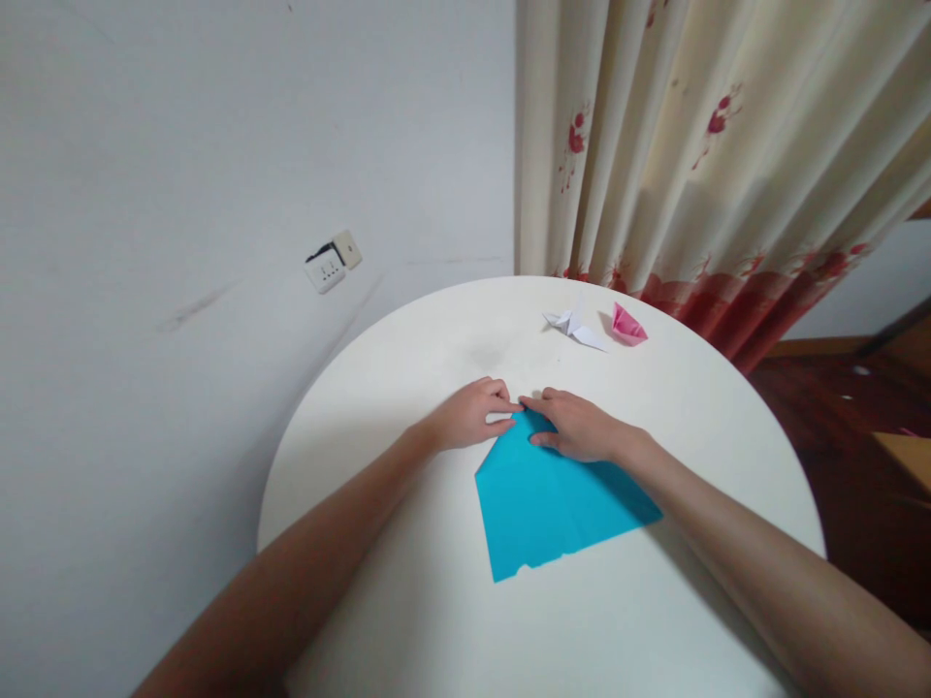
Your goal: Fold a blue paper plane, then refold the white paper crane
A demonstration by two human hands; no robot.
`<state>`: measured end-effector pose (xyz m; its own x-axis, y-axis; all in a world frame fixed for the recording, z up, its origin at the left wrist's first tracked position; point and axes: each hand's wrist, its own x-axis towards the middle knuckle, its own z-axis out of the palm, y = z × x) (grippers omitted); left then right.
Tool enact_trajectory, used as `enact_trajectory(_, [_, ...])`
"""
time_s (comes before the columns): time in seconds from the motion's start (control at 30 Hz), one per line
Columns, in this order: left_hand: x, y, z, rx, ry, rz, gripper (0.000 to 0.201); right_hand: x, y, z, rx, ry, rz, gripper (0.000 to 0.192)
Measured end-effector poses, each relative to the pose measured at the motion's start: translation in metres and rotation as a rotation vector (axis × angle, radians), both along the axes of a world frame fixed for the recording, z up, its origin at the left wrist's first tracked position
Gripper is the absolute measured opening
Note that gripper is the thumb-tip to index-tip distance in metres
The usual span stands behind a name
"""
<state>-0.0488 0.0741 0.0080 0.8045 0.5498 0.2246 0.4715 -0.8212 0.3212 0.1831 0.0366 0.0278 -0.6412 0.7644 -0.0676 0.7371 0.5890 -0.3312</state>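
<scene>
A blue sheet of paper (pixel 549 499) lies flat on the round white table (pixel 407 601), folded to a point at its far end. My left hand (pixel 472 415) pinches that pointed tip from the left, fingers curled on the paper's edge. My right hand (pixel 578 427) rests palm down on the far right part of the sheet, its fingertips meeting the left hand's at the tip. Both forearms reach in from the near edge.
A white folded paper figure (pixel 574 325) and a small pink folded paper piece (pixel 626 326) sit at the table's far side. A flowered curtain (pixel 713 155) hangs behind the table, a wall socket (pixel 331 262) is on the grey wall to the left, and dark wooden floor (pixel 836 436) shows at right.
</scene>
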Motion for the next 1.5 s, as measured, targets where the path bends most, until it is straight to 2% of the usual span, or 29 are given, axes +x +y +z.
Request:
enact_trajectory(0.3, [-0.002,0.0,-0.002,-0.003,-0.03,0.008,0.033,0.002,0.001,0.004,-0.073,0.092,0.016,0.057])
enact_trajectory(0.5, [-0.002,0.0,-0.002,0.003,-0.018,0.007,0.033,0.007,0.004,-0.006,-0.027,0.242,-0.008,0.047])
enact_trajectory(0.67, [0.004,-0.006,0.002,0.032,0.023,0.003,0.031,0.008,0.005,-0.012,0.019,0.25,-0.03,0.042])
enact_trajectory(1.0, [0.012,-0.014,0.008,0.066,0.061,-0.02,0.026,0.004,0.003,-0.008,0.036,0.21,-0.068,0.031])
enact_trajectory(1.2, [0.015,-0.014,0.005,0.053,0.063,-0.085,0.025,0.007,0.0,-0.002,-0.004,0.227,-0.028,0.023])
enact_trajectory(1.4, [0.015,-0.013,0.0,0.064,0.07,-0.093,0.024,0.009,-0.003,0.001,-0.035,0.247,0.014,0.039])
enact_trajectory(1.5, [0.016,-0.014,0.001,0.058,0.082,-0.112,0.024,0.01,-0.003,0.0,-0.049,0.245,0.009,0.041])
